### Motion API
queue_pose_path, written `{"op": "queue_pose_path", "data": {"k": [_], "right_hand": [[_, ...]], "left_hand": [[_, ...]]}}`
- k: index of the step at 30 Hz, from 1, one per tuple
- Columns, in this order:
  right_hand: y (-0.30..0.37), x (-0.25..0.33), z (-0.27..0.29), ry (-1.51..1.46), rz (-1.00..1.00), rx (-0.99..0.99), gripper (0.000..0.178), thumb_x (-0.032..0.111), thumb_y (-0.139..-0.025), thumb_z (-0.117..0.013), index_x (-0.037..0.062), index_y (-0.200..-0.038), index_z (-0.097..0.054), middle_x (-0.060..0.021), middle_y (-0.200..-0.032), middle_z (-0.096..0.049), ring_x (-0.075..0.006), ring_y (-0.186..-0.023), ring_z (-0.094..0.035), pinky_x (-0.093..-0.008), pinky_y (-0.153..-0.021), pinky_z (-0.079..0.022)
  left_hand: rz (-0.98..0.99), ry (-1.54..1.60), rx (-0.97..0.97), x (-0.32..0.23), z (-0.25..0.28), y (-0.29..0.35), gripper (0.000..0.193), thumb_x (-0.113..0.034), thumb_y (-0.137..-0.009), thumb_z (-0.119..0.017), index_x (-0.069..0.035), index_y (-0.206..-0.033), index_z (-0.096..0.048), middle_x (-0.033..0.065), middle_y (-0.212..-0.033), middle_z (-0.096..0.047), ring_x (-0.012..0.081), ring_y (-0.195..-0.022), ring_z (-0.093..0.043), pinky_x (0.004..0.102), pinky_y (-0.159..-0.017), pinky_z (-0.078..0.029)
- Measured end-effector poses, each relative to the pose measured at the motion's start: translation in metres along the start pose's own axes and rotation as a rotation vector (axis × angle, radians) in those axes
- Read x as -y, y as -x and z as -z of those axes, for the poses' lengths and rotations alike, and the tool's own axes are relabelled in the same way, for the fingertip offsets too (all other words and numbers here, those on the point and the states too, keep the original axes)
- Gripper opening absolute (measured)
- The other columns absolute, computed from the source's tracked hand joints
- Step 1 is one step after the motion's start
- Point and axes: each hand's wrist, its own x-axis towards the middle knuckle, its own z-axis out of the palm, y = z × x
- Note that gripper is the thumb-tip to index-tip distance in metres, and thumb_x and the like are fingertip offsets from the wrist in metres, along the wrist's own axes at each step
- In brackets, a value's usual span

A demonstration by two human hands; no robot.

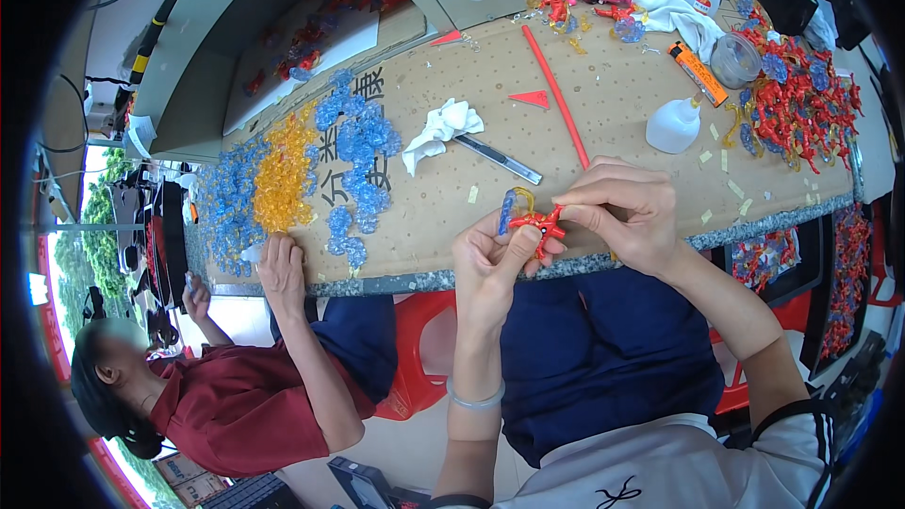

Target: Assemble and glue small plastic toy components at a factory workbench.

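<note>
Fingers [524,243] of the left hand [490,259] and the right hand [617,212] are pinching one small red piece [541,223] above the table [603,104] edge. Heaped red pieces [801,104] suggest many are finished; blue pieces [363,146] and yellow pieces [283,179] are waiting, seemingly unassembled.

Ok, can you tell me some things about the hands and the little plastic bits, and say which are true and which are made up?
1. Both hands, left hand and right hand, hold the small red plastic piece. True.
2. The yellow pile lies at the table's right end. False: it lies on the left, among blue pieces.
3. A white squeeze bottle stands on the table. True.
4. The red stick is in the right hand. False: it lies on the table.
</note>
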Motion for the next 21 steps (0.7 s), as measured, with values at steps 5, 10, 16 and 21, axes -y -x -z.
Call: {"op": "queue_pose_path", "data": {"k": [5, 10, 16, 21], "right_hand": [[-0.0003, 0.0008, -0.0004, -0.003, -0.002, 0.003, 0.01, -0.002, -0.075, -0.069, -0.0034, -0.084, -0.071, -0.0121, -0.075, -0.068, -0.0188, -0.065, -0.062, -0.0284, -0.061, -0.047], [-0.0013, 0.0011, 0.0006, -0.007, -0.004, 0.016, 0.01, -0.001, -0.075, -0.069, -0.0038, -0.085, -0.071, -0.0124, -0.076, -0.068, -0.0192, -0.066, -0.062, -0.0286, -0.062, -0.047], [-0.0013, 0.0026, 0.0006, -0.009, -0.022, 0.011, 0.01, -0.002, -0.076, -0.068, -0.0039, -0.085, -0.071, -0.0124, -0.076, -0.068, -0.0192, -0.067, -0.063, -0.0284, -0.062, -0.048], [-0.001, 0.0011, 0.0011, -0.011, -0.02, 0.018, 0.011, -0.002, -0.076, -0.068, -0.004, -0.087, -0.071, -0.0124, -0.076, -0.068, -0.0189, -0.068, -0.063, -0.0285, -0.062, -0.048]], "left_hand": [[-0.003, 0.024, 0.005, 0.0003, 0.0004, 0.0001, 0.02, -0.008, -0.092, -0.058, 0.009, -0.102, -0.06, 0.0134, -0.076, -0.067, 0.0085, -0.059, -0.057, 0.0179, -0.052, -0.043], [0.01, 0.008, -0.016, -0.0002, -0.0011, -0.0001, 0.019, -0.008, -0.092, -0.057, 0.009, -0.102, -0.06, 0.0137, -0.076, -0.067, 0.0084, -0.059, -0.057, 0.018, -0.053, -0.043], [0.001, 0.013, 0.001, -0.0002, -0.0004, -0.0002, 0.02, -0.008, -0.092, -0.057, 0.009, -0.102, -0.06, 0.0139, -0.077, -0.067, 0.0085, -0.06, -0.057, 0.0182, -0.053, -0.043], [-0.006, -0.002, 0.009, -0.0001, 0.0, -0.0006, 0.021, -0.011, -0.092, -0.058, 0.008, -0.101, -0.06, 0.0143, -0.077, -0.067, 0.0098, -0.06, -0.058, 0.0188, -0.053, -0.044]]}}
